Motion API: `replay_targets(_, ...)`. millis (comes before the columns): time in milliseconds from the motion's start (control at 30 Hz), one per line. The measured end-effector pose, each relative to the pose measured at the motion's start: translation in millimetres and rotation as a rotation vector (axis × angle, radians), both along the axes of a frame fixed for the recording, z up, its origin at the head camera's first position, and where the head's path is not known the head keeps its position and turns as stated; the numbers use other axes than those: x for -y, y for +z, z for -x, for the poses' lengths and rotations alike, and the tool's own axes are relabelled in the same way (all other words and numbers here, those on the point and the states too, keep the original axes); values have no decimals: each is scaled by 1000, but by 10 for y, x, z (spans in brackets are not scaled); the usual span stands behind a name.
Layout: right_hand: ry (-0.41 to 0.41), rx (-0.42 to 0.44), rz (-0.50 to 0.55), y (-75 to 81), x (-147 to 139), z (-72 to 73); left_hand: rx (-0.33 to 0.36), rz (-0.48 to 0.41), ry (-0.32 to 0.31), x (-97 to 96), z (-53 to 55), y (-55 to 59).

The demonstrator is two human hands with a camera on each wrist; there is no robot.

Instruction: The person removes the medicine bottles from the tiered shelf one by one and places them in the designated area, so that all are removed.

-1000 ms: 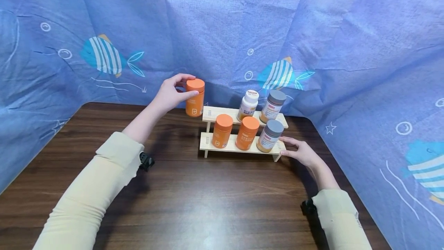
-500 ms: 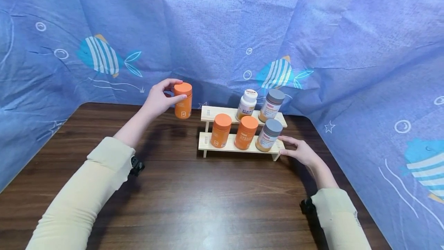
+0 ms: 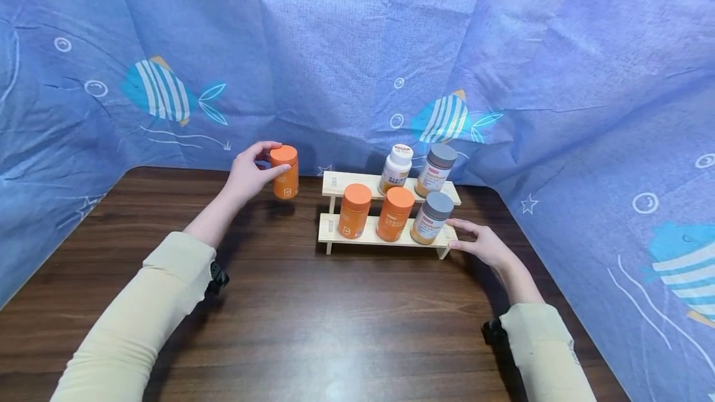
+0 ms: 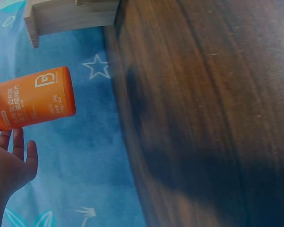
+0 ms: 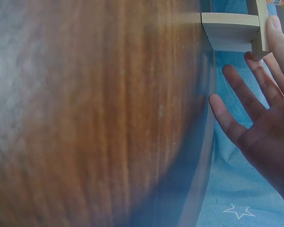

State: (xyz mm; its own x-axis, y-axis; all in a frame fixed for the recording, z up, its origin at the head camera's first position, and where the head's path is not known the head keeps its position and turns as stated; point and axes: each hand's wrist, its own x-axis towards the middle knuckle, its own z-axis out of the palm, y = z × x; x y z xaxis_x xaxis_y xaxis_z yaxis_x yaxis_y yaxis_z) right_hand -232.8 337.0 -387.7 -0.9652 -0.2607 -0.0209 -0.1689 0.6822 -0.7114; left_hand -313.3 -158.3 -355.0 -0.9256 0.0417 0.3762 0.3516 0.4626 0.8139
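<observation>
okay so my left hand is clamped up near the lid of the lifted orange jar, thumb across the near side and fingertips behind; a few other fingers fan out alongside, and I can't tell whether all of them touch; the jar is near upright, held off the table, just beside the left end of the wooden rack and apart from it; my right hand has thumb and a finger pinching the right end of the lower shelf, the other fingers spread apart.

my take: grip high like this but squeeze square on, since a smooth round wall would probably slip or twist; keep the base level and clear of the shelf end; with the right, steady pressure only, because a tug could likely topple everything standing there.

texture-wise: the jars look like plain matte plastic cylinders; the left-end orange jar and middle orange jar match mine in shape; the lower grey-lidded jar and upper grey-lidded jar have ridged-looking caps; the white bottle narrows at the neck; the rack is pale, flat-cut wood, the table dark, streaky and glossy, the blue cloth crinkly.
</observation>
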Motion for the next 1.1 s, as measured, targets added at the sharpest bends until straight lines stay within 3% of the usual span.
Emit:
replay_targets(400, 7, -6, 13, -26, -22, 23, -11, -15, -2, 0, 78, -320)
replay_targets(767, 1, -6, -8, -17, -20, 19, 53, 8, -5, -4, 109, -535)
replay_targets(1100, 12, -31, -7, 16, 0, -10, 81, -19, 1, -6, 141, -598)
